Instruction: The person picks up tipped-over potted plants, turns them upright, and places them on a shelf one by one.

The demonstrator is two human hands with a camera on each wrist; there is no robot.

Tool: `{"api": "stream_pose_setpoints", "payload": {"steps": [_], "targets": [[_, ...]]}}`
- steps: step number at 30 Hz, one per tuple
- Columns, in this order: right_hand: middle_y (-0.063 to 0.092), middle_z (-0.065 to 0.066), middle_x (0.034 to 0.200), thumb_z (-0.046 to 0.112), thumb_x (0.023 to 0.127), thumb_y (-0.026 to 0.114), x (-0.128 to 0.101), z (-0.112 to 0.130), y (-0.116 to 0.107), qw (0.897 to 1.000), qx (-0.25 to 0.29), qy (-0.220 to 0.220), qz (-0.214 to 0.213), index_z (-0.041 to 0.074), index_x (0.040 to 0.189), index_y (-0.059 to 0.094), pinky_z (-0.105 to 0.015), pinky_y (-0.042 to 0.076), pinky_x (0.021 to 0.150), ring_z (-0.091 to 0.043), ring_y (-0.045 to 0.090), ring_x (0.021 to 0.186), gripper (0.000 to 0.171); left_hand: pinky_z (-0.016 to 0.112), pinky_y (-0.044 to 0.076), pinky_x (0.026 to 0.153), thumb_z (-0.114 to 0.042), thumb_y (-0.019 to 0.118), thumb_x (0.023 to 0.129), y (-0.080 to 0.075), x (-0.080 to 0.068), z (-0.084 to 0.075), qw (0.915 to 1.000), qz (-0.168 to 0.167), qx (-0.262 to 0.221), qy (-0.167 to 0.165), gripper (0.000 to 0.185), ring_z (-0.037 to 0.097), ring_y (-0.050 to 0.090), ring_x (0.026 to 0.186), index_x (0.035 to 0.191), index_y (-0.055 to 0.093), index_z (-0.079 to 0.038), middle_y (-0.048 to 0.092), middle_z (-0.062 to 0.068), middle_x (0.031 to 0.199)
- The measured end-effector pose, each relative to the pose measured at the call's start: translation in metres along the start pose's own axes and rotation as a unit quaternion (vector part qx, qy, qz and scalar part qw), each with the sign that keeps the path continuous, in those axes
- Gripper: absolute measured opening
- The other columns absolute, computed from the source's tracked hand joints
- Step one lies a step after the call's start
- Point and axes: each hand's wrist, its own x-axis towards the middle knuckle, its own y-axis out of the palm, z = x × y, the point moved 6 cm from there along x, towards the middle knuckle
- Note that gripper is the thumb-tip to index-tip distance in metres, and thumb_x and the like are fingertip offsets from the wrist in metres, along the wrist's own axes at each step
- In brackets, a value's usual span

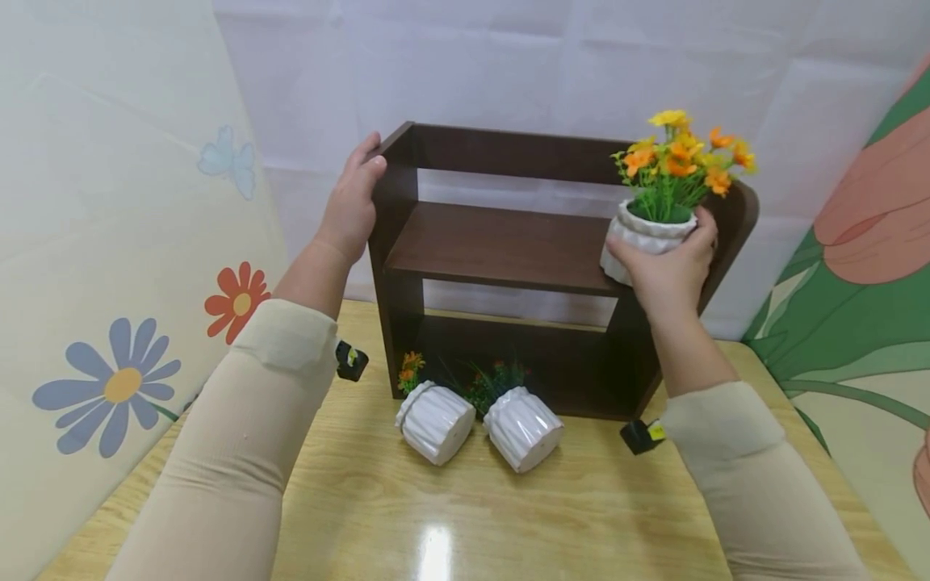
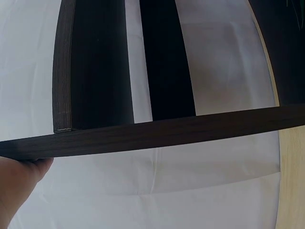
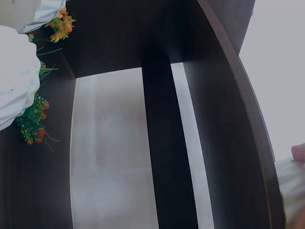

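Note:
A dark brown two-tier shelf stands against the back wall. My left hand rests on the outside of its left side panel, near the top, fingers fairly straight; the left wrist view shows part of this hand against the panel's outer face. At the right end of the upper board, my right hand grips a white ribbed flowerpot, thumb at the front and fingers around the right side. Yellow and orange artificial flowers rise from it. In the right wrist view, only the pot's edge shows.
Two more white flowerpots, one on the left and one on the right, lie tipped on the wooden table, their flowers pointing into the lower tier. Flower-patterned sheets hang at both sides.

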Motion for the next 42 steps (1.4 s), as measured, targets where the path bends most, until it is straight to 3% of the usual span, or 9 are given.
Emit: {"api": "stream_pose_setpoints", "payload": {"steps": [28,36,42], "targets": [[0.016,-0.002,0.162,0.049,0.069,0.083,0.0,-0.003,-0.001,1.0,-0.01,-0.004,0.007,0.031,0.154,0.007,-0.037,0.025,0.119,-0.02,0.024,0.145,0.116,0.038,0.018,0.121,-0.038,0.027,0.104,0.001,-0.002,-0.001,1.0,-0.005,0.0,-0.002,0.053,0.013,0.022,0.147,0.156,0.022,-0.032,0.021,-0.009,0.163],[0.009,0.001,0.165,0.053,0.069,0.081,-0.006,-0.001,-0.005,1.0,-0.01,-0.024,0.014,0.032,0.156,-0.001,-0.032,0.019,0.121,-0.015,0.017,0.149,0.121,0.036,0.016,0.122,-0.038,0.027,0.103,0.0,-0.002,-0.001,1.0,-0.006,0.006,-0.001,0.053,0.012,0.02,0.148,0.156,0.022,-0.033,0.02,-0.01,0.163],[0.011,0.003,0.164,0.048,0.071,0.083,-0.013,0.0,-0.008,0.999,0.01,-0.029,0.027,0.03,0.156,0.001,-0.028,0.022,0.12,-0.011,0.019,0.149,0.119,0.034,0.017,0.121,-0.038,0.028,0.103,-0.001,0.0,-0.001,1.0,-0.007,0.001,0.002,0.053,0.011,0.02,0.148,0.156,0.023,-0.031,0.02,-0.01,0.163]]}}
